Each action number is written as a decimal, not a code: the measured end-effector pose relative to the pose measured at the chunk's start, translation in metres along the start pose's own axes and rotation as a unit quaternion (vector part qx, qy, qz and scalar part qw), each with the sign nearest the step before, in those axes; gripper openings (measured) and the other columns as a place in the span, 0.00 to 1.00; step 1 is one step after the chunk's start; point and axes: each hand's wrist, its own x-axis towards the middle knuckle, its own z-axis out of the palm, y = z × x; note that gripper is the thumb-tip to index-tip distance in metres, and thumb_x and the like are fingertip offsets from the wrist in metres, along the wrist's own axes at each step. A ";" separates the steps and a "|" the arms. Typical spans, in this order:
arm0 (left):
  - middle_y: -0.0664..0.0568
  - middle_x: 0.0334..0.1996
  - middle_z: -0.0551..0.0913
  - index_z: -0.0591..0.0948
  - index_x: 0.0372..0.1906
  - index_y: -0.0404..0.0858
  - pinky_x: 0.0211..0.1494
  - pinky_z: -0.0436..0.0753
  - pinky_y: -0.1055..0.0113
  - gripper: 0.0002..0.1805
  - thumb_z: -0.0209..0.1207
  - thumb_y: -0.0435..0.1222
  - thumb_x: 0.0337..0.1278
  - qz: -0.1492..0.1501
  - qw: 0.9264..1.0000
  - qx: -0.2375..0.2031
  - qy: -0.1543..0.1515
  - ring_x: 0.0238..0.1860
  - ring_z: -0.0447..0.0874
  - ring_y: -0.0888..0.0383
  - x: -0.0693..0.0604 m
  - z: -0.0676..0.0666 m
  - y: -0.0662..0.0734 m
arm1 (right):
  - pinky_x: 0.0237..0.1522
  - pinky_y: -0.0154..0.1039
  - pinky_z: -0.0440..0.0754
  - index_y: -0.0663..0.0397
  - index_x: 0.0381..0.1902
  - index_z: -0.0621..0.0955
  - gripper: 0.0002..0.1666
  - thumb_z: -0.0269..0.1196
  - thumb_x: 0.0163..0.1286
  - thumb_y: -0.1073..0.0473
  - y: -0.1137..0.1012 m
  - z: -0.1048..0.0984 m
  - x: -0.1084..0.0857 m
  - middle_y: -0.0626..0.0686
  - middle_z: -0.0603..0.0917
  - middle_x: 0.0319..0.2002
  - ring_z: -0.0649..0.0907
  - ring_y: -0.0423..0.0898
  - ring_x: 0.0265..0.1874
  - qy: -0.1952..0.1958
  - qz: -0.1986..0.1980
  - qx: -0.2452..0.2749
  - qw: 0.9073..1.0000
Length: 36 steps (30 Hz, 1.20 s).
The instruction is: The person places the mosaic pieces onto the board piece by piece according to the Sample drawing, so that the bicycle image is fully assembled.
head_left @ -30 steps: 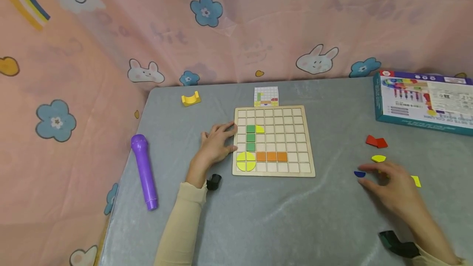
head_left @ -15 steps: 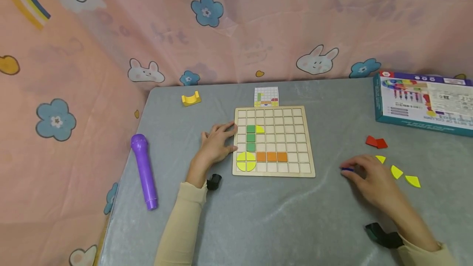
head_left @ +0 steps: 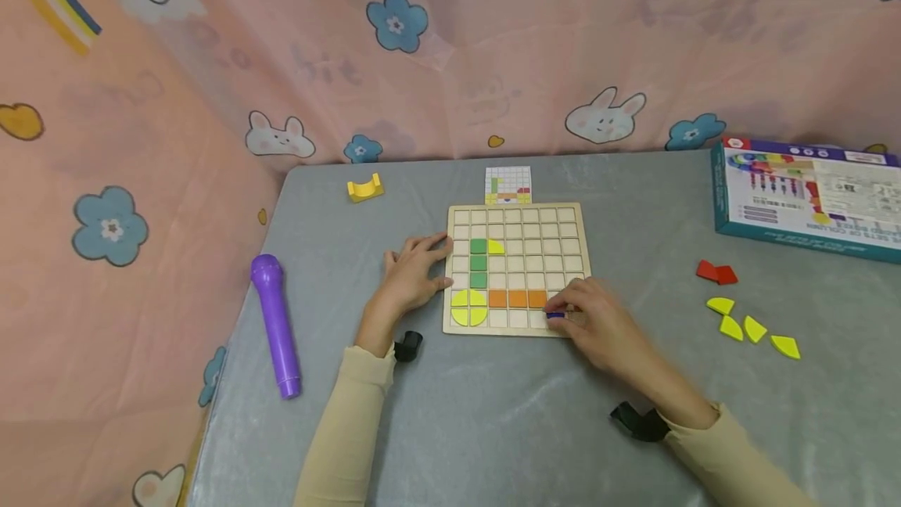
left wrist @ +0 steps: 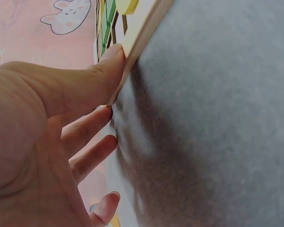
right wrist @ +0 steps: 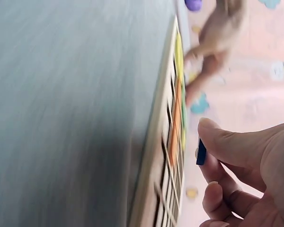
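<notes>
My right hand [head_left: 605, 327] pinches a small blue piece [head_left: 555, 315] between thumb and fingertips over the lower right part of the wooden grid board [head_left: 594, 323]. The right wrist view has the blue piece [right wrist: 201, 152] held above the board's surface. My left hand [head_left: 411, 280] rests its thumb and fingers against the board's left edge, fingers spread and relaxed. On the board lie three green squares [head_left: 478, 263], three orange squares [head_left: 517, 299], four yellow quarter pieces forming a circle [head_left: 461, 316], and one more yellow quarter [head_left: 496, 246] beside the top green square.
A patterned card [head_left: 507, 185] touches the board's far edge. Right of the board lie two red pieces [head_left: 726, 275] and several yellow pieces [head_left: 755, 329], with a box [head_left: 809, 198] behind. At left are a purple microphone [head_left: 277, 327] and a yellow curved block [head_left: 365, 188].
My right hand has carried the blue piece left from the loose pieces to above the board. My left hand has stayed at the board's edge.
</notes>
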 end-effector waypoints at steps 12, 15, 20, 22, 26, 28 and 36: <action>0.58 0.85 0.59 0.69 0.81 0.49 0.65 0.57 0.44 0.38 0.68 0.44 0.70 -0.002 1.000 -0.003 -0.003 0.82 0.57 0.51 -0.001 0.000 0.001 | 0.48 0.44 0.79 0.50 0.36 0.90 0.07 0.77 0.63 0.66 -0.014 0.035 0.023 0.46 0.85 0.35 0.78 0.44 0.42 -0.036 0.010 0.026 0.999; 0.59 0.85 0.59 0.69 0.81 0.50 0.65 0.57 0.45 0.38 0.68 0.44 0.70 -0.003 1.000 0.000 -0.003 0.82 0.57 0.51 -0.001 0.000 0.001 | 0.47 0.43 0.78 0.50 0.35 0.90 0.07 0.78 0.62 0.66 -0.014 0.037 0.024 0.46 0.85 0.35 0.77 0.44 0.41 -0.035 0.011 0.026 0.999; 0.59 0.85 0.59 0.69 0.81 0.50 0.66 0.57 0.45 0.38 0.68 0.44 0.70 -0.002 1.000 -0.001 -0.001 0.82 0.57 0.50 0.000 0.000 0.000 | 0.45 0.42 0.78 0.49 0.35 0.90 0.08 0.79 0.61 0.65 -0.014 0.038 0.026 0.45 0.85 0.35 0.76 0.44 0.40 -0.032 0.015 0.024 0.999; 0.59 0.85 0.59 0.69 0.81 0.50 0.66 0.57 0.44 0.38 0.68 0.44 0.70 -0.001 1.000 -0.001 -0.001 0.83 0.57 0.50 0.000 0.000 -0.001 | 0.46 0.43 0.78 0.49 0.35 0.91 0.08 0.79 0.60 0.65 -0.014 0.038 0.027 0.46 0.85 0.36 0.77 0.44 0.41 -0.033 0.019 0.020 0.999; 0.58 0.85 0.59 0.68 0.81 0.50 0.66 0.56 0.44 0.39 0.68 0.44 0.69 0.002 1.000 0.000 -0.001 0.83 0.57 0.50 0.000 0.001 -0.002 | 0.48 0.45 0.79 0.49 0.35 0.90 0.09 0.79 0.60 0.66 -0.014 0.036 0.028 0.46 0.85 0.37 0.78 0.46 0.43 -0.033 0.030 0.013 0.999; 0.58 0.85 0.59 0.68 0.82 0.50 0.66 0.56 0.44 0.39 0.68 0.44 0.70 0.002 1.000 0.001 -0.001 0.83 0.57 0.50 0.000 0.001 -0.002 | 0.48 0.46 0.79 0.48 0.35 0.90 0.09 0.79 0.60 0.66 -0.013 0.035 0.029 0.46 0.85 0.37 0.78 0.47 0.44 -0.031 0.033 0.009 0.999; 0.59 0.85 0.59 0.67 0.82 0.50 0.66 0.56 0.44 0.39 0.68 0.44 0.70 0.001 1.000 0.002 -0.003 0.82 0.57 0.51 0.000 0.000 -0.002 | 0.50 0.49 0.79 0.48 0.36 0.89 0.09 0.79 0.61 0.64 -0.010 0.032 0.028 0.46 0.85 0.37 0.79 0.48 0.45 -0.024 0.039 0.015 0.999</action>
